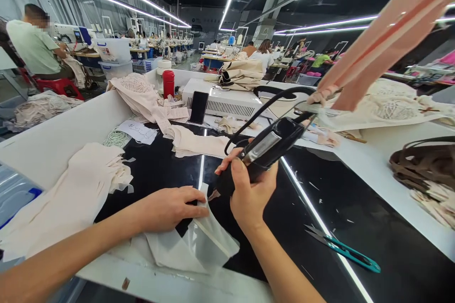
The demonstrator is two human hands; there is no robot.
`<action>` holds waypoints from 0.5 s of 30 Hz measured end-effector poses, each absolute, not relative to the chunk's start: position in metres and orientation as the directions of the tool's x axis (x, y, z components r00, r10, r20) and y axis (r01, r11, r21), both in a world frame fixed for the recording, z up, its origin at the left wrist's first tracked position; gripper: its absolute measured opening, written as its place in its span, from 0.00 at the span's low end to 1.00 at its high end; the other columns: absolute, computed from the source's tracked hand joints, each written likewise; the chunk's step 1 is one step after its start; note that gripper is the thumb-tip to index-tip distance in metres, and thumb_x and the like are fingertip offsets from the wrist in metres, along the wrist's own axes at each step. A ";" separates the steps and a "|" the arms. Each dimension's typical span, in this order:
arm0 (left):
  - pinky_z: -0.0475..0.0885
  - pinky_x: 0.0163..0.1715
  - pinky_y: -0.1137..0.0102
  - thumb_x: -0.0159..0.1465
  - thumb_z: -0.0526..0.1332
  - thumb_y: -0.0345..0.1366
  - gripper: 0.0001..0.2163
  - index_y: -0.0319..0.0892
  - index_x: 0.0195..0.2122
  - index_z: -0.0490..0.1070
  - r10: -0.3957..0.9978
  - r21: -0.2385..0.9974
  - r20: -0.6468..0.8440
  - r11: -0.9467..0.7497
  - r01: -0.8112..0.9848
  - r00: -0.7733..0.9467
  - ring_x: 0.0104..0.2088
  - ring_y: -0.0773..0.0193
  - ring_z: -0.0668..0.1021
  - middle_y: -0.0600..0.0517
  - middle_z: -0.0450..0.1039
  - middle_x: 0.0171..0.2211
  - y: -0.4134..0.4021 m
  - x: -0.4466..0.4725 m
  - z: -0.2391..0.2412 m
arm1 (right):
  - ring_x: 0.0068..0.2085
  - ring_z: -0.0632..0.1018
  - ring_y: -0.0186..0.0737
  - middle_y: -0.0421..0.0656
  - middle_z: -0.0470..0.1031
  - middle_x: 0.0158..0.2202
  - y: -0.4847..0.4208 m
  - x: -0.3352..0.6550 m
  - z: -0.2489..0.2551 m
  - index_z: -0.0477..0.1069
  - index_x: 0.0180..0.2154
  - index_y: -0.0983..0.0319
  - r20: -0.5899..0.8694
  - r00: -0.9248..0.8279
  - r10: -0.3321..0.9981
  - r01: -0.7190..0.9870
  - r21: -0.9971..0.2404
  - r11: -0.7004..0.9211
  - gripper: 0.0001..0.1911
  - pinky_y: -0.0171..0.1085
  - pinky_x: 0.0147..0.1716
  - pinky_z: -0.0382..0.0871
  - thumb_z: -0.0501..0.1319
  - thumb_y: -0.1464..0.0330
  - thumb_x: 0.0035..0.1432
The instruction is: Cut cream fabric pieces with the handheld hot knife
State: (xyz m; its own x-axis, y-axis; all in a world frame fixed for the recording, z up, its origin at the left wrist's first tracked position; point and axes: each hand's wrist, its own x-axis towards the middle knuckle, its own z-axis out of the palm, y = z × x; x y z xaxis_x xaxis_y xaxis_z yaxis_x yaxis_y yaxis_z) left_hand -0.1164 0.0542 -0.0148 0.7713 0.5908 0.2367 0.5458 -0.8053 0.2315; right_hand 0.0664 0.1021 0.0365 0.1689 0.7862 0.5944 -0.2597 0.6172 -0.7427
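Observation:
My right hand (249, 189) is closed round the handle of a black hand-held electric tool (265, 147) with a metal plate and a black cord, held above the glossy black table (355, 208). Its tip points up toward a pale pink strap (384, 38) hanging in from the upper right. My left hand (174, 208) lies flat with fingers together, pressing a white piece of fabric (199, 241) at the table's near edge.
A pile of cream fabric pieces (67, 194) lies at left, teal thread snips (341, 246) at right, brown straps (423, 161) at far right. A phone (198, 107), a red bottle (168, 83) and a white machine box (223, 97) stand behind. Other workers sit at distant stations.

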 end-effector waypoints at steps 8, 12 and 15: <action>0.79 0.54 0.66 0.74 0.53 0.23 0.16 0.40 0.57 0.73 0.659 0.308 0.318 -0.752 0.582 0.682 0.53 0.58 0.80 0.43 0.76 0.55 0.046 -0.106 -0.001 | 0.33 0.78 0.35 0.34 0.78 0.37 0.108 0.111 0.046 0.67 0.45 0.55 0.581 0.125 0.804 -0.088 -0.801 0.592 0.21 0.38 0.37 0.77 0.74 0.61 0.55; 0.80 0.49 0.66 0.76 0.57 0.31 0.08 0.41 0.50 0.76 0.669 0.244 0.332 -0.742 0.624 0.666 0.47 0.58 0.82 0.46 0.78 0.47 0.043 -0.080 0.000 | 0.43 0.80 0.41 0.41 0.79 0.46 0.110 0.140 0.038 0.68 0.52 0.56 0.569 0.060 0.820 0.057 -0.823 0.566 0.24 0.44 0.46 0.77 0.70 0.54 0.60; 0.80 0.49 0.65 0.77 0.58 0.35 0.08 0.41 0.48 0.76 0.627 0.159 0.336 -0.773 0.614 0.703 0.47 0.58 0.82 0.46 0.78 0.47 0.042 -0.068 -0.013 | 0.49 0.81 0.44 0.45 0.79 0.51 0.105 0.165 0.026 0.65 0.60 0.56 0.582 -0.069 0.810 0.255 -0.775 0.578 0.26 0.46 0.50 0.77 0.65 0.54 0.66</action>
